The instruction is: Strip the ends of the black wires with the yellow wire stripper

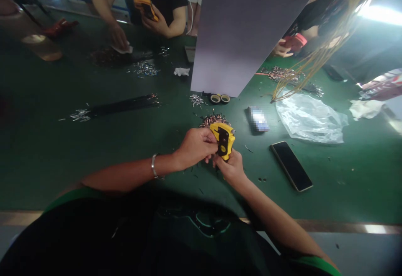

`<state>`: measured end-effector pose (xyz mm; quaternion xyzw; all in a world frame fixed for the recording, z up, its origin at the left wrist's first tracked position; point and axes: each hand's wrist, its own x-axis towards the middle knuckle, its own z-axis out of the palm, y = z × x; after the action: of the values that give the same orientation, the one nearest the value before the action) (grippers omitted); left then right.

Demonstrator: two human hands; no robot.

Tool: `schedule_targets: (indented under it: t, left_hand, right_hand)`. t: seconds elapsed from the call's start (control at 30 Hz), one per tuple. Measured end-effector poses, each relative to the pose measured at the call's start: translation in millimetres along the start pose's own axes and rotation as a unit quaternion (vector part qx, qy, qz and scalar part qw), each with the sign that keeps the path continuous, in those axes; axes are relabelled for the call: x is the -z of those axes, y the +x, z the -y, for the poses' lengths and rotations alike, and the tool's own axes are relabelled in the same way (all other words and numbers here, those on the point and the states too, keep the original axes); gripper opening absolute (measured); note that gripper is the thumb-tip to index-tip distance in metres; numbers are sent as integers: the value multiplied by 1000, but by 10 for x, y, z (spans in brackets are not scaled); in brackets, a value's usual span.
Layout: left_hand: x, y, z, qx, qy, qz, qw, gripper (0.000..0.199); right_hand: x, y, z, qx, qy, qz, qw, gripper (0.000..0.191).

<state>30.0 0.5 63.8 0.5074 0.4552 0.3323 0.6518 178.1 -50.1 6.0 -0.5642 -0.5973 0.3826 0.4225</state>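
Note:
My right hand is wrapped round the lower part of yellow-and-black crimping pliers, which stand upright just over the table. Against the left side of their head, my left hand is closed in a pinch. Whatever its fingertips hold is too small or hidden to make out. Right behind the pliers lies a heap of short wires with copper-coloured ends, partly covered by the tool. A small pile of silvery terminals sits farther back, beside two tape rolls.
A bundle of black wires lies left. To the right are a phone, a small blurred pack and a plastic bag. A grey panel rises ahead. Across the table, one person holds an orange tool, another a red one.

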Motion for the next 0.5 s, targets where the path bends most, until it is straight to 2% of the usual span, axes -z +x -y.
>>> schedule_targets:
  t: [0.23, 0.5]
  left_hand:
    - [15, 1, -27, 11, 3, 6, 1000, 14]
    - [26, 13, -8, 10, -16, 1, 1000, 13]
  right_hand:
    - [-12, 5, 39, -5, 23, 8, 1000, 10]
    - [-17, 8, -12, -29, 44, -19, 998, 11]
